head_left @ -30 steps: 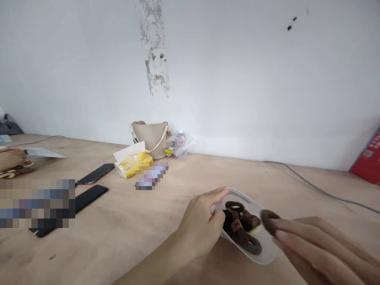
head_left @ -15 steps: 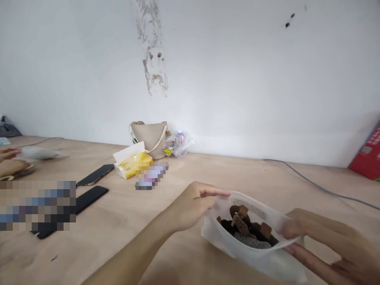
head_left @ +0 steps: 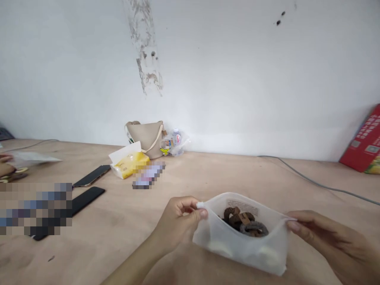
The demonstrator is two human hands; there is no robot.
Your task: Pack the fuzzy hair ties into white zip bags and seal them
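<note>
A translucent white plastic pouch hangs open between my hands, its printed label showing inside the back wall. Inside lie several brown and grey fuzzy hair ties, looped in a heap at the pouch's mouth. My left hand pinches the pouch's left top corner between thumb and fingers. At the right top corner, my right hand grips the other edge. The pouch's bottom rests close above the plywood table, and any contents low in the pouch are blurred.
Two black phones lie left of the pouch, near a yellow tissue pack. A beige bucket bag and a bagged water bottle stand by the wall. A red box leans far right. Another person's hand holds a paper at far left.
Both hands have spread to the pouch's top corners, pulling its mouth wide. The right fingers have let go of the hair tie they held, and the ties now sit together inside.
</note>
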